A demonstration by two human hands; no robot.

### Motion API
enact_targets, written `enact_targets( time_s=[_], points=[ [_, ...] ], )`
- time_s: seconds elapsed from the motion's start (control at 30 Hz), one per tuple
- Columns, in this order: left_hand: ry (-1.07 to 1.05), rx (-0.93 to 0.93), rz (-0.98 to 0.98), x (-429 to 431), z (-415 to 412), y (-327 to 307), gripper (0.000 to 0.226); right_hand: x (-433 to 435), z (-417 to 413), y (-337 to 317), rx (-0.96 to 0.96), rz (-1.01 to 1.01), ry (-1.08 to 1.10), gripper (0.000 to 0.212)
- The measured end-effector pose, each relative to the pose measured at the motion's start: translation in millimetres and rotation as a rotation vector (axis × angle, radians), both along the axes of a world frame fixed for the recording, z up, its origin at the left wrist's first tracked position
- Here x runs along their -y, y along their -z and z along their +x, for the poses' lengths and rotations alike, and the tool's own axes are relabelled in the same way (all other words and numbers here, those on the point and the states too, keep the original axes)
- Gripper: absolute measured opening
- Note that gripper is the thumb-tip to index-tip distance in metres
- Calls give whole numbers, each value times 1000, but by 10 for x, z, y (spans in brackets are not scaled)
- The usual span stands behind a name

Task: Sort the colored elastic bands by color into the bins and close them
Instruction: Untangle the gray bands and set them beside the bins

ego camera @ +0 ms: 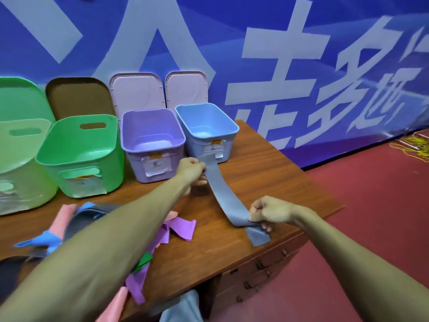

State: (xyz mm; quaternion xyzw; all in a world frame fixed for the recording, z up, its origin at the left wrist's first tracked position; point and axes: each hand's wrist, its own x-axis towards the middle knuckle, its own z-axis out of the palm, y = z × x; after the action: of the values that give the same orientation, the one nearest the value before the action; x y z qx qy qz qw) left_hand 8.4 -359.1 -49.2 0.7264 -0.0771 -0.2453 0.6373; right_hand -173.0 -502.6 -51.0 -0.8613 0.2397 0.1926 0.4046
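Wooden table (274,173): its right corner sits at 3 o'clock in the frame, and the front edge runs from there down toward 6 o'clock, with drawers (267,268) beneath it. The bare table surface lies between 1 and 3 o'clock, right of the stretched band. A grey band (220,194) is held taut and raised off the table between both hands. The left hand (191,169), at centre, has its fingers curled tight on the band's far end, just in front of the blue bin (206,131). The right hand (270,211), at 4 o'clock, pinches the near end close to the front edge, and a short tail of the band lies flat on the wood below it. Four open bins close off the back of the table from 9 to 12 o'clock: a large green bin (21,154) partly out of frame, a smaller green bin (81,156), a purple bin (153,145) and the blue bin. Their raised lids (137,91) lean against the blue banner (325,66). No bands can be seen inside the bins. Loose bands (180,228) in purple, pink, blue and green are heaped from 7 to 9 o'clock, partly under the left forearm. Red floor (371,228) lies beyond the table's edges, and yellow cords (413,147) lie on it at 3 o'clock, well apart from the table.
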Motion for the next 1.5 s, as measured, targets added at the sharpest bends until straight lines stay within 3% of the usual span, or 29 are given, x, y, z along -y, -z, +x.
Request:
enact_targets(
  time_s=[0.17,0.33,0.5,0.67,0.8,0.97,1.1,1.17,1.3,1.4,1.5],
  points=[
    [-71,-1,49,89,95,291,17,49,68,138,33,-186,-39,27],
    [-145,14,-18,90,217,301,17,16,119,101,99,121,66,18],
    [-101,63,64,60,311,448,19,-76,141,285,5,152,72,16],
    [-2,-30,96,38,192,554,31,-155,168,387,65,-203,-40,16],
    [91,136,238,-148,156,525,58,-220,192,345,36,-462,-94,22],
    [329,426,441,-603,-81,111,41,-381,197,299,11,-642,-78,17],
    [423,549,464,-1186,-278,-114,33,-672,250,266,-15,-734,-67,25],
    [389,696,506,-1467,-309,-154,32,-802,273,255,-2,-771,-48,34],
    [285,756,504,-1979,-263,-111,29,-1029,363,302,172,-920,-70,40],
    [323,744,566,-2286,-250,55,29,-1296,573,350,420,-573,-31,21],
    [344,684,564,-2420,-314,204,49,-1662,791,374,596,-292,-47,11]
  ],
)
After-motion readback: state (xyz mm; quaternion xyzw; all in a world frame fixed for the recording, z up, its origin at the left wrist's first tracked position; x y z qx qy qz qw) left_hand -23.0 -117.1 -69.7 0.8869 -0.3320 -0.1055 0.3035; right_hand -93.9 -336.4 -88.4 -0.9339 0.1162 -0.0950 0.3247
